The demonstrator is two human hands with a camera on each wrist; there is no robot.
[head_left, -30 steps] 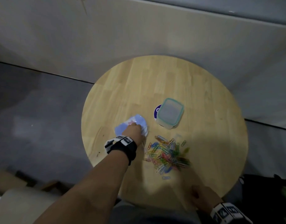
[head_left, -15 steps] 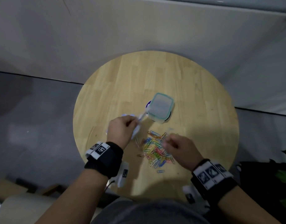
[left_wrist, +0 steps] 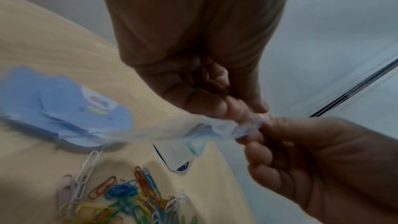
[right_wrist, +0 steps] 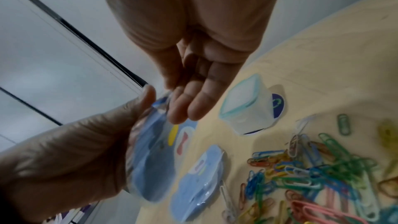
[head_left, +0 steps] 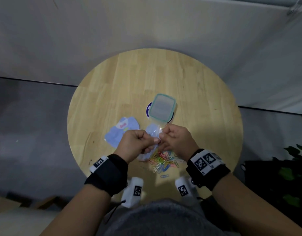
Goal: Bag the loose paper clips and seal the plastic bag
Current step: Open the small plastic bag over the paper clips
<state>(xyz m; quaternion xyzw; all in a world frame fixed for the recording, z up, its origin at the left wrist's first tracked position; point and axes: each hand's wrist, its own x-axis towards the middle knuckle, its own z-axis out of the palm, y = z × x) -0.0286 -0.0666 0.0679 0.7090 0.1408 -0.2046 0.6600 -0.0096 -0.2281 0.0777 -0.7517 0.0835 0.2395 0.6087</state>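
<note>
Left hand and right hand pinching plastic bag, paper clips below the grip

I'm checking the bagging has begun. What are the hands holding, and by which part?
Both the left hand and right hand pinch the plastic bag at its top edge, above the table.
</note>
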